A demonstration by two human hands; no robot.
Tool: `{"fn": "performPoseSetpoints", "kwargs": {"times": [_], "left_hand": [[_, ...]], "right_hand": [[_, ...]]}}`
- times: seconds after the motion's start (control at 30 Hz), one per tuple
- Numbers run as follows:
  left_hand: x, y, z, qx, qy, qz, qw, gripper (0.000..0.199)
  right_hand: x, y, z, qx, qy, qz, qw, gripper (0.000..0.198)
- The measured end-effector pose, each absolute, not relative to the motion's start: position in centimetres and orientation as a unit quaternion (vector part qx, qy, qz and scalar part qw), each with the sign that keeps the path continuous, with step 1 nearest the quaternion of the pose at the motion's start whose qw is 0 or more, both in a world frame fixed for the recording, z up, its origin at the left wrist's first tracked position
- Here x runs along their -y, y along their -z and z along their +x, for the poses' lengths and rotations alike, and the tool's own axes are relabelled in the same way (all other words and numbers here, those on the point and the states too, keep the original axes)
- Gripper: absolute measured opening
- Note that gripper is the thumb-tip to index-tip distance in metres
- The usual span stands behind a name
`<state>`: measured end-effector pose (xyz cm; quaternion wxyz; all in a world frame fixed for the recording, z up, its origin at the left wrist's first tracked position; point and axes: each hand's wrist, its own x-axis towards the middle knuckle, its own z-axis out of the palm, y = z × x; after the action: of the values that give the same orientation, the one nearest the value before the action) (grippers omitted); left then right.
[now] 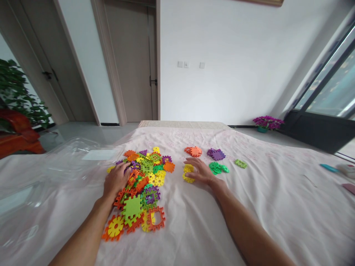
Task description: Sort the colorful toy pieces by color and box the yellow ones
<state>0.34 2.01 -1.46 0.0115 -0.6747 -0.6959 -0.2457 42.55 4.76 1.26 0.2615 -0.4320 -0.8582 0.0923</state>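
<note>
A mixed pile of flat plastic interlocking pieces [146,168] lies on the cloth, in orange, yellow, green and purple, square and flower-shaped. My left hand [117,180] rests on the pile's left edge, its fingers stretched over the pieces beside a purple one. My right hand [200,171] is held palm down over a small group of yellow flower pieces [188,174]. Its fingers and thumb are spread apart around them, with the fingertips at their upper edge. Close by lie orange pieces [195,151], purple squares [217,154], green flower pieces [216,168] and a lime green piece [240,163].
A pale floral cloth [191,229] with wrinkles covers the table. Clear plastic containers [80,159] stand at the left. A blue object [328,168] and a whitish object [346,170] lie at the far right. Beyond are doors, a wall and a pot of purple flowers [267,122].
</note>
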Motion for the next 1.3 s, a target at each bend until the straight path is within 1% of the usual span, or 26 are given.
{"fn": "performPoseSetpoints", "kwargs": {"times": [0.07, 0.1, 0.13, 0.23, 0.3, 0.4, 0.47, 0.57, 0.63, 0.7, 0.83, 0.93, 1.0, 1.07, 1.2, 1.3], "left_hand": [[-2.0, 1.4, 0.4, 0.696, 0.249, -0.673, 0.011, 0.047], [-2.0, 1.4, 0.4, 0.697, 0.25, -0.672, 0.012, 0.047], [-1.9, 1.4, 0.4, 0.698, 0.251, -0.67, 0.012, 0.046], [-2.0, 1.3, 0.5, 0.703, 0.25, -0.665, 0.012, 0.045], [-2.0, 1.3, 0.5, 0.703, 0.247, -0.667, 0.012, 0.046], [-2.1, 1.4, 0.4, 0.703, 0.243, -0.669, 0.011, 0.046], [-2.1, 1.5, 0.3, 0.703, 0.242, -0.669, 0.01, 0.047], [-2.2, 1.6, 0.3, 0.703, 0.238, -0.67, 0.009, 0.048], [-2.2, 1.5, 0.3, 0.704, 0.236, -0.67, 0.01, 0.048], [-2.1, 1.4, 0.3, 0.703, 0.234, -0.671, 0.011, 0.049], [-2.0, 1.3, 0.5, 0.706, 0.227, -0.671, 0.012, 0.05], [-2.0, 1.4, 0.5, 0.705, 0.227, -0.671, 0.014, 0.049], [-2.1, 1.5, 0.4, 0.704, 0.231, -0.672, 0.015, 0.048], [-2.1, 1.5, 0.4, 0.704, 0.234, -0.671, 0.015, 0.048], [-2.0, 1.4, 0.4, 0.7, 0.237, -0.673, 0.014, 0.049], [-1.9, 1.2, 0.6, 0.697, 0.238, -0.676, 0.019, 0.05]], "right_hand": [[-4.3, -1.1, 41.1, 0.882, -0.109, -0.4, 0.226, 0.063], [-4.0, -1.0, 40.6, 0.885, -0.105, -0.398, 0.215, 0.063], [-3.8, -1.0, 40.3, 0.884, -0.097, -0.406, 0.211, 0.059], [-3.5, -1.3, 40.3, 0.861, -0.065, -0.457, 0.215, 0.037], [-3.6, -1.5, 40.8, 0.836, -0.038, -0.502, 0.216, 0.028], [-3.8, -1.5, 41.6, 0.806, 0.006, -0.55, 0.217, 0.022], [-3.9, -1.5, 41.8, 0.805, 0.036, -0.545, 0.232, 0.022], [-3.8, -1.6, 40.9, 0.824, 0.05, -0.489, 0.281, 0.02], [-3.2, -1.9, 39.2, 0.849, 0.017, -0.427, 0.31, 0.021], [-2.2, -2.3, 37.1, 0.879, -0.033, -0.353, 0.32, 0.024], [0.2, -3.0, 32.8, 0.928, -0.096, -0.219, 0.286, 0.038], [1.5, -3.2, 31.0, 0.953, -0.093, -0.154, 0.246, 0.046], [1.9, -3.1, 30.4, 0.96, -0.078, -0.137, 0.23, 0.05], [2.1, -2.9, 30.1, 0.964, -0.055, -0.134, 0.222, 0.047], [2.1, -2.3, 29.9, 0.968, -0.007, -0.115, 0.224, 0.028], [1.9, -2.0, 30.0, 0.968, 0.016, -0.103, 0.23, 0.023]]}}
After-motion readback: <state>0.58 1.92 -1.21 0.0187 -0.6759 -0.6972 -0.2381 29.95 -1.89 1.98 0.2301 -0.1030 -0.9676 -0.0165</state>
